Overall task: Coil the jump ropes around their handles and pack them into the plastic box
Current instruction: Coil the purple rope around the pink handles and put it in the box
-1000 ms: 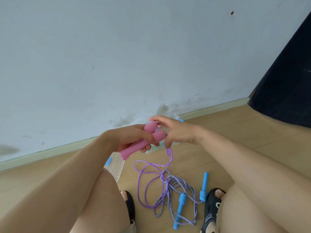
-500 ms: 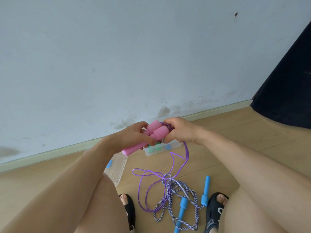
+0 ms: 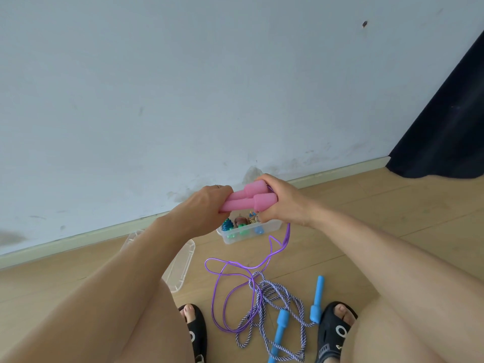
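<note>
Pink handles [image 3: 248, 199], centre frame: matt, smooth, foam-like or soft plastic. Purple rope [image 3: 237, 281] below: thin, glossy, smooth plastic cord. Striped rope [image 3: 275, 305], lower centre: braided cloth, blue-white, rough weave. Blue handles [image 3: 317, 299]: smooth plastic, slight sheen. Plastic box [image 3: 248, 233] and lid [image 3: 180, 263]: clear, glossy. Floor [image 3: 392, 205]: wood-look planks, matt. Wall [image 3: 183, 87]: painted, matt, scuffed near base. Sandals [image 3: 332, 334]: black, matt, rubbery.

Pale blue-grey wall [image 3: 183, 87] beyond the hands, scuffed and stained low down, with one small dark mark [image 3: 364, 24] high to the right. Light green skirting board [image 3: 340, 171] along its base. Light wooden plank floor [image 3: 392, 218] below. Dark navy curtain [image 3: 450, 127] hanging far right. Even, soft daylight.
</note>
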